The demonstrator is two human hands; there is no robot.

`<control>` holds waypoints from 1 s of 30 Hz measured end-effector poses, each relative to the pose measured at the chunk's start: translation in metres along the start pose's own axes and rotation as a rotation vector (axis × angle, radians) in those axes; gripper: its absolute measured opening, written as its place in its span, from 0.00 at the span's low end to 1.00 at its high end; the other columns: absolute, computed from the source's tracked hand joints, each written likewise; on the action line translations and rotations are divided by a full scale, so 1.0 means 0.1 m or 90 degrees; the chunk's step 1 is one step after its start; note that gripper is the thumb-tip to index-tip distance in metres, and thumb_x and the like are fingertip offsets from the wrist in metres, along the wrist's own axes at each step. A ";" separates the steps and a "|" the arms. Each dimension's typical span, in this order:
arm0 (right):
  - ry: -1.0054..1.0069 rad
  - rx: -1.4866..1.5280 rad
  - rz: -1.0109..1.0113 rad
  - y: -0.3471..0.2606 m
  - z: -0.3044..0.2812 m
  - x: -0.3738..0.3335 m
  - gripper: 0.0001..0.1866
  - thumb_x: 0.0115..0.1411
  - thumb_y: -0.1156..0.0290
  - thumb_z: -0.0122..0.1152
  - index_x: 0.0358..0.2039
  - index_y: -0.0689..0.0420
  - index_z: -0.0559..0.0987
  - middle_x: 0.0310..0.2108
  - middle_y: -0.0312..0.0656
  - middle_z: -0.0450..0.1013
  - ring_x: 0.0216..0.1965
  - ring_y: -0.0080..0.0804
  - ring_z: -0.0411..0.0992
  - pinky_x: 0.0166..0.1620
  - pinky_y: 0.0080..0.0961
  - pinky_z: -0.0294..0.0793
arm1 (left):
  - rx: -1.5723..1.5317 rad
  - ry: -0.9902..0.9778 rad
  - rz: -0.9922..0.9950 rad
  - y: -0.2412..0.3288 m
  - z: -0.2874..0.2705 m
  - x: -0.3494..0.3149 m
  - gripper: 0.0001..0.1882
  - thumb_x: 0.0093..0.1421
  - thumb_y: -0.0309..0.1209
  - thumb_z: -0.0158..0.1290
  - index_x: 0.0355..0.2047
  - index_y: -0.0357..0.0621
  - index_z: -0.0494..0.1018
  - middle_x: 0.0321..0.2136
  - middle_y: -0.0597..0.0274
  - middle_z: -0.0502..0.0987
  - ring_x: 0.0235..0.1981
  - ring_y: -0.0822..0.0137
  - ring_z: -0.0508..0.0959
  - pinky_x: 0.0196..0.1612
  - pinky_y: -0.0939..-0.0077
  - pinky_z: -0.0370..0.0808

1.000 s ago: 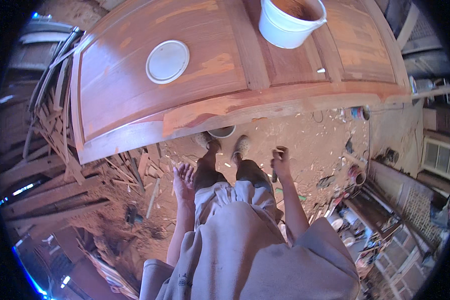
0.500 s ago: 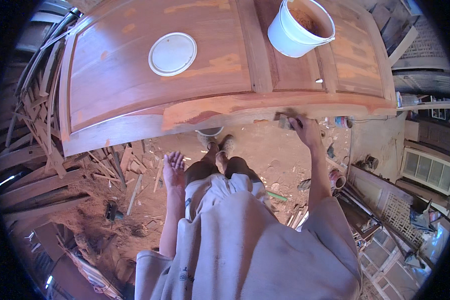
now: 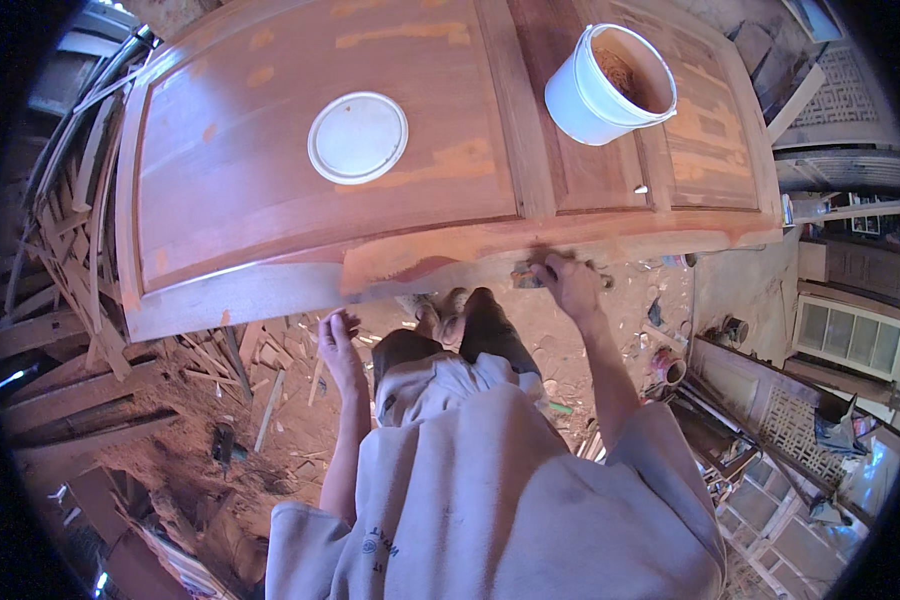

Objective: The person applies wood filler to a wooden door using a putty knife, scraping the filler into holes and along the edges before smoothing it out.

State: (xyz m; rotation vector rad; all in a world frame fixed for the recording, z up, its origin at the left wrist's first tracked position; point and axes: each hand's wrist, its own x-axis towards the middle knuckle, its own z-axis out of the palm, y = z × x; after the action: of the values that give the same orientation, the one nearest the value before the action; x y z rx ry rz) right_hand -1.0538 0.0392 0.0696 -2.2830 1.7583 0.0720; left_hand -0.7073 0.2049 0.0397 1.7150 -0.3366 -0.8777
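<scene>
A small flat hand tool (image 3: 526,279), partly blurred, is held just beside the near edge of the panelled wooden door (image 3: 260,180), with the fingers of the right hand (image 3: 573,284) clamped on it. The left hand (image 3: 338,342) is seen with fingers curled, but whether they are fully together cannot be told. On the door, a white bucket (image 3: 587,102) and a round white lid (image 3: 358,138) are placed apart.

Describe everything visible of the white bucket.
The bucket is white, round and plastic-looking, narrowing slightly toward its base, with a raised band below the rim. Its top is open, showing rough brown matter inside; how deep that goes is hidden. It stands on the wooden panel, right of the white disc. Only the panel visibly supports it.
</scene>
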 end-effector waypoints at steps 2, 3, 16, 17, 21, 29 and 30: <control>-0.019 0.036 0.019 -0.18 0.11 -0.04 0.19 0.59 0.48 0.58 0.27 0.51 0.79 0.20 0.46 0.76 0.26 0.48 0.76 0.37 0.46 0.72 | 0.063 -0.060 0.055 0.14 0.16 0.08 0.14 0.70 0.36 0.44 0.41 0.38 0.74 0.32 0.61 0.78 0.35 0.72 0.76 0.41 0.75 0.72; -0.044 0.067 0.033 -0.26 0.13 -0.05 0.19 0.59 0.48 0.58 0.27 0.52 0.79 0.20 0.46 0.76 0.27 0.49 0.77 0.36 0.45 0.73 | 0.082 -0.096 0.080 0.23 0.25 0.10 0.14 0.69 0.35 0.44 0.41 0.38 0.74 0.31 0.61 0.78 0.34 0.72 0.76 0.41 0.75 0.72; 0.011 0.618 0.102 0.27 -0.75 0.61 0.12 0.66 0.64 0.53 0.35 0.62 0.76 0.26 0.45 0.74 0.29 0.34 0.73 0.36 0.31 0.73 | 0.186 -0.211 0.163 0.57 1.50 0.05 0.14 0.66 0.34 0.49 0.46 0.36 0.72 0.41 0.50 0.78 0.43 0.60 0.78 0.47 0.68 0.73; 0.058 0.594 0.079 0.48 -0.83 0.74 0.10 0.66 0.68 0.51 0.35 0.62 0.75 0.25 0.43 0.72 0.29 0.30 0.71 0.36 0.29 0.72 | 0.195 -0.168 0.163 0.51 1.64 0.10 0.14 0.66 0.34 0.50 0.46 0.36 0.72 0.41 0.50 0.78 0.43 0.60 0.78 0.46 0.67 0.73; 0.208 0.585 -0.011 1.01 -1.61 1.24 0.08 0.65 0.77 0.47 0.43 0.61 0.72 0.30 0.44 0.72 0.31 0.30 0.70 0.36 0.27 0.71 | 0.290 -0.100 0.193 0.46 1.94 0.17 0.15 0.65 0.35 0.50 0.46 0.35 0.72 0.40 0.48 0.77 0.43 0.56 0.77 0.47 0.66 0.73; 0.260 0.186 -0.048 1.43 -2.16 1.96 0.14 0.64 0.78 0.50 0.49 0.60 0.74 0.33 0.54 0.70 0.32 0.51 0.73 0.36 0.39 0.72 | 0.223 0.049 0.250 0.44 2.40 0.00 0.16 0.66 0.33 0.50 0.48 0.34 0.71 0.41 0.48 0.77 0.44 0.57 0.77 0.48 0.64 0.74; 0.282 0.224 -0.053 1.46 -2.17 1.97 0.16 0.62 0.79 0.51 0.50 0.57 0.75 0.33 0.52 0.70 0.32 0.51 0.72 0.36 0.40 0.72 | 0.227 0.086 0.230 0.39 2.37 -0.02 0.16 0.66 0.34 0.50 0.48 0.34 0.71 0.41 0.49 0.77 0.44 0.57 0.77 0.47 0.64 0.74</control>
State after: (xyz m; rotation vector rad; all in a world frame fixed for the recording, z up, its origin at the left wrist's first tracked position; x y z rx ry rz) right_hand -1.1664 -0.2314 0.2157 -2.2124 1.6878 -0.7509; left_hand -0.8671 0.0257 0.0532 1.9463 -0.7198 -0.4517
